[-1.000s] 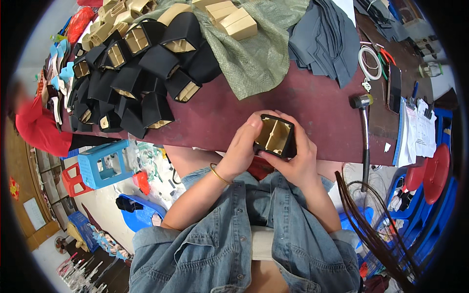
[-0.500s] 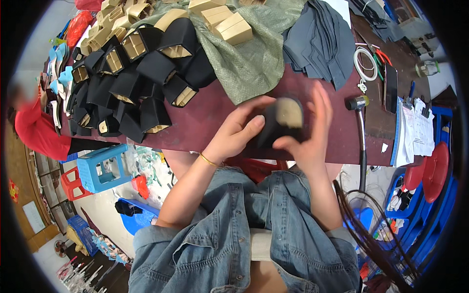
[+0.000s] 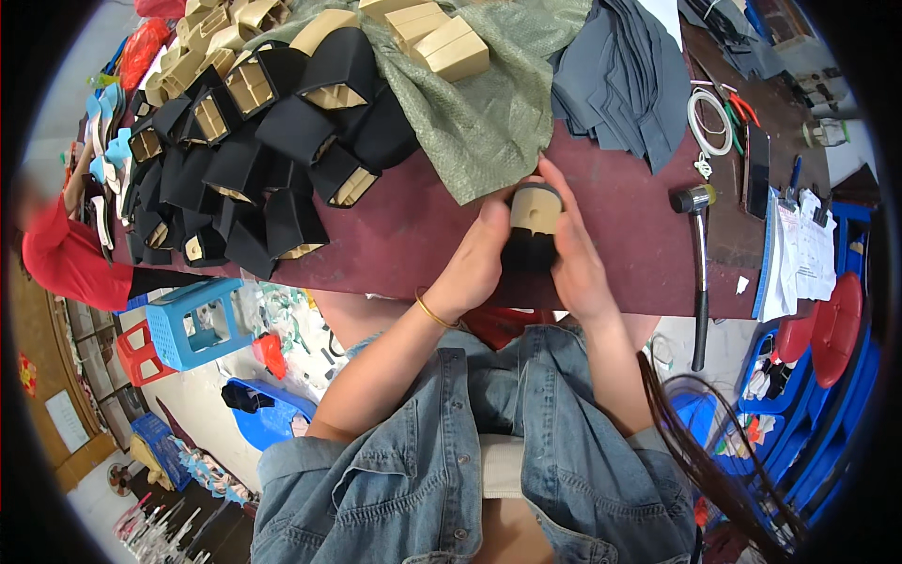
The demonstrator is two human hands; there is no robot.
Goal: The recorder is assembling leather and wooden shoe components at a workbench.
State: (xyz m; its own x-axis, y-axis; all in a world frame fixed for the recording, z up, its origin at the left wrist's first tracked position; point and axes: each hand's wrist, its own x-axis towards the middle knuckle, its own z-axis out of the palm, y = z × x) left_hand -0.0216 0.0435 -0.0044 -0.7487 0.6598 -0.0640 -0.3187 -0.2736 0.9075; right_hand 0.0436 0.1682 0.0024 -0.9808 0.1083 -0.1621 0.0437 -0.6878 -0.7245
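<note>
A tan block partly wrapped in black material (image 3: 533, 226) is held between both my hands above the dark red table (image 3: 395, 235). My left hand (image 3: 474, 258) grips its left side, a gold bangle on that wrist. On the block's right side my right hand (image 3: 575, 254) presses flat, fingers pointing up. A pile of similar black-wrapped tan blocks (image 3: 254, 150) lies at the table's left. Bare tan blocks (image 3: 442, 42) rest on a green woven cloth (image 3: 479, 113) just beyond my hands.
Grey fabric pieces (image 3: 625, 80) are stacked at the back right. A hammer (image 3: 697, 254) lies to the right, beside a phone (image 3: 756, 169), a white cable coil (image 3: 709, 122) and papers (image 3: 799, 254). A person in red (image 3: 66, 263) stands far left. Blue stool (image 3: 193, 324) below the table.
The block has been turned in my hands from showing its open tan inside to standing upright, and both hands have moved up and farther over the table.
</note>
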